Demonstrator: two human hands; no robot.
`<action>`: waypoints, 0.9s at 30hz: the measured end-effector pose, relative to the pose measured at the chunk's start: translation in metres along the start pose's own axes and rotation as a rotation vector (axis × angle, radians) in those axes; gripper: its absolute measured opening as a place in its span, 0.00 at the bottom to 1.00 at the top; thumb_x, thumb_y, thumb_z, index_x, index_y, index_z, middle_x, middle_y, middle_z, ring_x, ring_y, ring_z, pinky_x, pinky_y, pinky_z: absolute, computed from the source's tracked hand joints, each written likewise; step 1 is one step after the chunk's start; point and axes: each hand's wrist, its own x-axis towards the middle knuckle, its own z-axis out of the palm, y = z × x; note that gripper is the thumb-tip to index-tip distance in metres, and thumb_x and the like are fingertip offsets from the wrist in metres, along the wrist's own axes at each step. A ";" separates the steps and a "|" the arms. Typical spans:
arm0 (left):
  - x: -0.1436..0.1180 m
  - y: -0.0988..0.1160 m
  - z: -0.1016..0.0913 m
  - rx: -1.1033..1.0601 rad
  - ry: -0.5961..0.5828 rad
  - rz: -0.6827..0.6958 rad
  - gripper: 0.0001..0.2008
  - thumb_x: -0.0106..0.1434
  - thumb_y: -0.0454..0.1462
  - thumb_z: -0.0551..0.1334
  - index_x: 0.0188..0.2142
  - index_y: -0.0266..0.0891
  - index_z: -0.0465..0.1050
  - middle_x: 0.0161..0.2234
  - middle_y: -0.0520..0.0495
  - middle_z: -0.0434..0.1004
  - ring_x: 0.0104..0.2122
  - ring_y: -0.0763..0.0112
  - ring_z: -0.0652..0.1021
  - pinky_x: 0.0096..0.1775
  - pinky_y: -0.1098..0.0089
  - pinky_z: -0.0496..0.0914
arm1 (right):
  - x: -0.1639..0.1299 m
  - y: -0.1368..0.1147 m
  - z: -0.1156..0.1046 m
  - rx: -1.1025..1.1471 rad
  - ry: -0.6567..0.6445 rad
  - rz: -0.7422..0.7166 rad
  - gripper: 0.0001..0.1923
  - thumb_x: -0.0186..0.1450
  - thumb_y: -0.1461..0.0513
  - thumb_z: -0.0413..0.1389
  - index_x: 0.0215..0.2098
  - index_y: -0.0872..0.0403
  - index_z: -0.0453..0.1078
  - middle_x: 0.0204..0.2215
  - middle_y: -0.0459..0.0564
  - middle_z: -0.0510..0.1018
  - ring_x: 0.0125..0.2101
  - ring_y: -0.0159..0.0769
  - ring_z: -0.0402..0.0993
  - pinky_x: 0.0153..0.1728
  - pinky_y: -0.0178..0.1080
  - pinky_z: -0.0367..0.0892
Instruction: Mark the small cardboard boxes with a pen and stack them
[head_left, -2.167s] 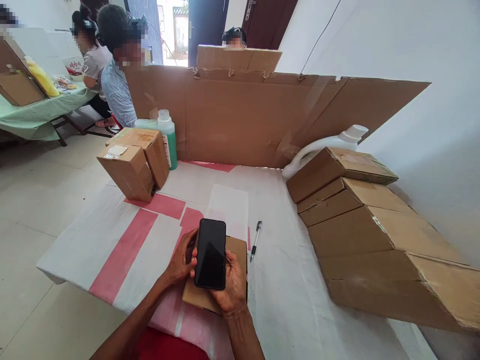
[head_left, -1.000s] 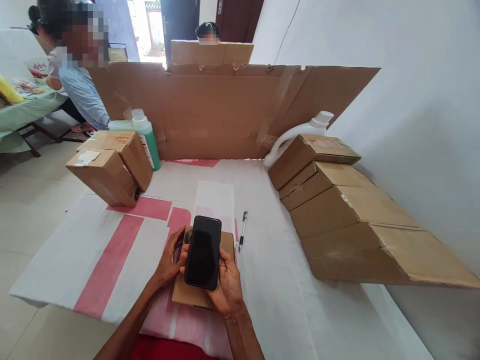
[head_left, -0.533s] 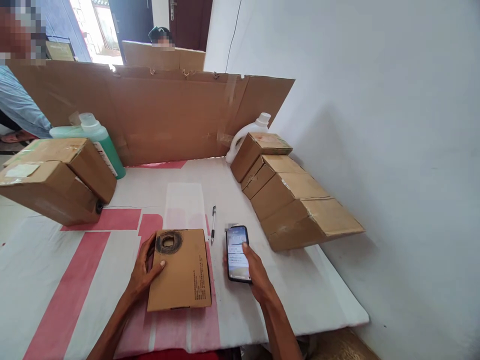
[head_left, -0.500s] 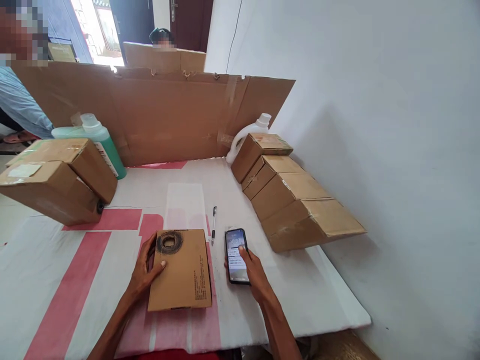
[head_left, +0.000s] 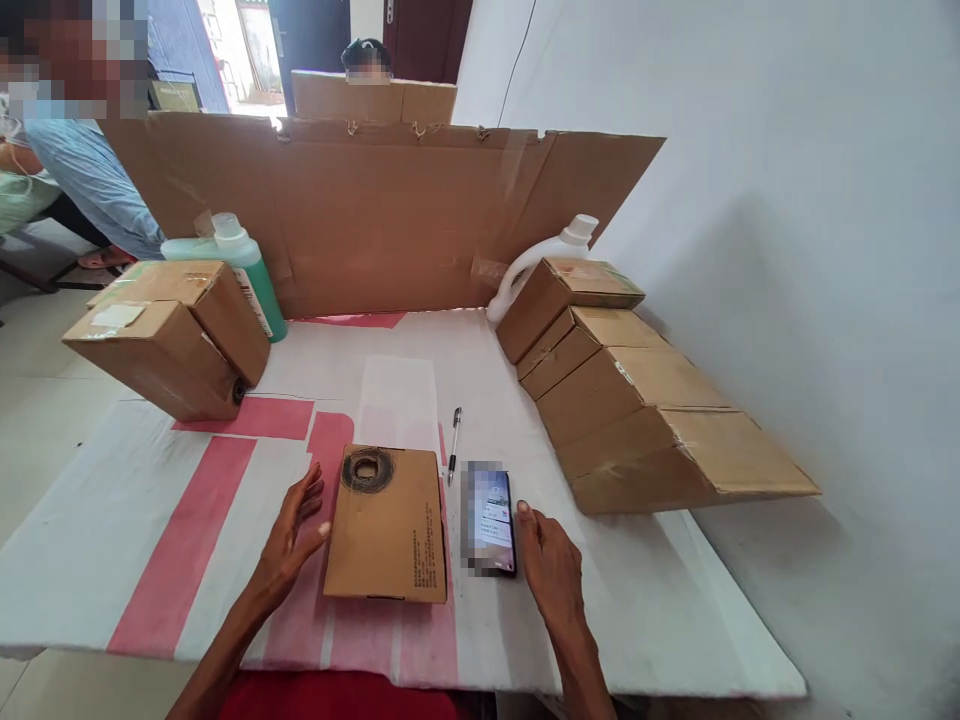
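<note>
A flat cardboard box [head_left: 390, 525] with a scribbled dark ring on its top lies on the table in front of me. My left hand [head_left: 294, 530] rests open against its left edge, thumb touching the box. A black phone [head_left: 491, 522] with a lit screen lies flat on the table just right of the box. My right hand [head_left: 551, 570] lies beside the phone's right edge, fingers loose, holding nothing. A pen [head_left: 454, 431] lies just beyond the box and phone.
A white and pink cloth [head_left: 187, 480] covers the table. Brown boxes are stacked at left [head_left: 169, 335] and in a row at right [head_left: 637, 400]. A green bottle [head_left: 244, 265], a white jug [head_left: 547, 255] and a cardboard screen [head_left: 390, 205] stand behind. People sit beyond the screen.
My right hand has let go of the phone, which now lies on the table right of the box. My left hand has slackened against the box's left edge.
</note>
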 end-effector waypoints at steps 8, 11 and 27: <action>-0.011 -0.003 0.009 0.053 -0.007 -0.019 0.35 0.69 0.51 0.61 0.72 0.52 0.53 0.70 0.42 0.57 0.69 0.46 0.62 0.67 0.46 0.59 | -0.015 -0.002 0.030 -0.164 0.102 -0.052 0.45 0.60 0.28 0.45 0.42 0.59 0.74 0.40 0.68 0.76 0.46 0.61 0.71 0.50 0.56 0.64; -0.010 -0.009 0.016 0.100 0.022 0.021 0.34 0.70 0.50 0.61 0.71 0.52 0.55 0.70 0.42 0.58 0.69 0.47 0.62 0.68 0.46 0.58 | -0.022 -0.011 0.047 -0.293 0.175 -0.024 0.41 0.58 0.33 0.57 0.45 0.62 0.72 0.42 0.70 0.74 0.46 0.63 0.68 0.47 0.56 0.65; -0.010 -0.014 0.021 0.149 0.046 0.065 0.32 0.70 0.50 0.60 0.70 0.49 0.56 0.70 0.42 0.59 0.69 0.49 0.61 0.68 0.46 0.57 | -0.016 -0.014 0.061 -0.385 0.287 0.031 0.26 0.58 0.47 0.65 0.44 0.56 0.67 0.41 0.62 0.75 0.45 0.58 0.70 0.39 0.47 0.65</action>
